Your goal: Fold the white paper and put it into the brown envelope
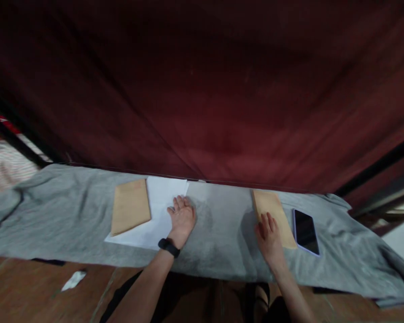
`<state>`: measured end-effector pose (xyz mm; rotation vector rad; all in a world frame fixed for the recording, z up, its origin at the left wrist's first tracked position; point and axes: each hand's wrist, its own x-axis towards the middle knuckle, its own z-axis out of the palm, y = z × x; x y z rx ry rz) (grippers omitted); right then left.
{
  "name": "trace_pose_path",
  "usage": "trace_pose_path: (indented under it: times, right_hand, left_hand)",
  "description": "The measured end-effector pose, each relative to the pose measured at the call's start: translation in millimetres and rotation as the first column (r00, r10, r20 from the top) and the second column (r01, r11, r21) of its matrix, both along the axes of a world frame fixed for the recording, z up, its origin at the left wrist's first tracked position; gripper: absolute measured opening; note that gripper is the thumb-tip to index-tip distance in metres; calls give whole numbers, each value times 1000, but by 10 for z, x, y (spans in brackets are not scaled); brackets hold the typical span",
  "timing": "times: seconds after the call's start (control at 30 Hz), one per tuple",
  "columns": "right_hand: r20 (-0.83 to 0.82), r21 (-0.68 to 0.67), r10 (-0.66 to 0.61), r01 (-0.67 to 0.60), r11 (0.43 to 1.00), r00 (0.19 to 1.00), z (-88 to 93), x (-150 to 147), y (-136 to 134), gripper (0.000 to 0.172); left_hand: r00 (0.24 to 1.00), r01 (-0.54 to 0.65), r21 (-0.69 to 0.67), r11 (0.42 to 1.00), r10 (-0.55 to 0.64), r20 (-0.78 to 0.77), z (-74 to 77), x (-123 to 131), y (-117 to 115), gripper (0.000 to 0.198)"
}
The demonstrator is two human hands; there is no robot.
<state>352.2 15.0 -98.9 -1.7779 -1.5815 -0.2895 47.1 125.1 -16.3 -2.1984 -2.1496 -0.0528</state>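
My left hand (182, 219), with a dark band on its wrist, is turned palm up over the right edge of some white paper (160, 202). Its fingers are stretched out and nothing lies in the palm. A brown paper envelope (130, 206) rests on the left part of that paper. On the other side, my right hand (270, 237) is over the left edge of a second brown envelope (278, 211). Its fingers are slightly bent and apart, resting on the envelope, which lies flat.
A phone (306, 232) in a pale purple case lies right of the second envelope. Grey cloth (218, 229) covers the narrow surface, and a dark red fabric wall (205, 112) rises behind it. A crumpled white scrap (73, 280) is on the tiled floor at left.
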Motion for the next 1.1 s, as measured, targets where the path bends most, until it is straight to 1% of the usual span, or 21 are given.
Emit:
trace_pose_path:
  times: [0.07, 0.13, 0.27, 0.37, 0.47, 0.7, 0.83, 0.97, 1.1]
  right_hand:
    - [-18, -9, 47, -48, 999, 999, -26, -85, -13, 49]
    - [-25, -29, 76, -77, 997, 997, -35, -162, -31, 49]
    - [-46, -65, 112, -115, 991, 993, -40, -263, -46, 46]
    - [-49, -99, 136, -140, 985, 990, -51, -300, -36, 44]
    - [-39, -121, 147, -150, 981, 988, -56, -318, -23, 42]
    - [-20, -168, 186, -187, 968, 982, -27, -359, -37, 40]
    - [5, -207, 227, -221, 953, 974, -21, -395, -59, 40]
    - [22, -229, 239, -228, 946, 971, -16, -398, -72, 40]
    - [35, -249, 250, -234, 940, 968, -3, -392, -83, 40]
  left_hand:
    - [996, -93, -28, 995, 93, -11, 29, -161, 66, 55]
    - [991, -136, -53, 989, 136, -6, 54, -268, 98, 53]
    - [994, -107, -103, 989, 109, 19, 104, -392, 132, 47]
    - [994, -96, -154, 983, 102, 31, 138, -464, 161, 41]
    - [995, -87, -177, 980, 95, 36, 154, -512, 183, 37]
    - [994, -91, -147, 985, 98, 42, 114, -492, 185, 36]
    - [993, -109, -123, 986, 114, 35, 80, -434, 167, 43]
    - [989, -137, -107, 985, 141, 33, 68, -351, 121, 47]
    - [990, -106, -93, 990, 113, 79, 65, -265, 80, 47]
